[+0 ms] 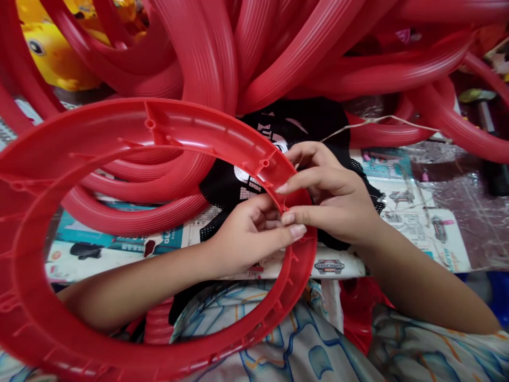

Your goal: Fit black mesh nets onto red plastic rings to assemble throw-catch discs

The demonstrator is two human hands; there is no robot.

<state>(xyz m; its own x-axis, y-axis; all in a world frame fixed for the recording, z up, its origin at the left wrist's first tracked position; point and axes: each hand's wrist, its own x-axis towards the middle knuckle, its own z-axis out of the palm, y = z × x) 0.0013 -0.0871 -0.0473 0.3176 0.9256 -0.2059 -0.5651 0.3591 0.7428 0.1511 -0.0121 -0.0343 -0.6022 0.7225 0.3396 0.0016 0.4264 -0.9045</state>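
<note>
A large red plastic ring (29,233), its hollow ribbed side turned toward me, is tilted up in front of me. My left hand (258,233) reaches through the ring's opening and grips its right rim, thumb lying over the channel and fingers curled behind. My right hand (334,196) is at the same stretch of rim, thumb and fingertips closed in around a thin pale string (358,124). The string runs from these fingers off to the right; its end in the channel is hard to make out.
Many red ribbed rings (302,48) are heaped across the back. A yellow toy with an eye (59,55) sits at the far left. Black printed cloth (318,114) and printed cardboard (449,239) lie beneath my hands. A hammer-like tool (485,114) is at the right.
</note>
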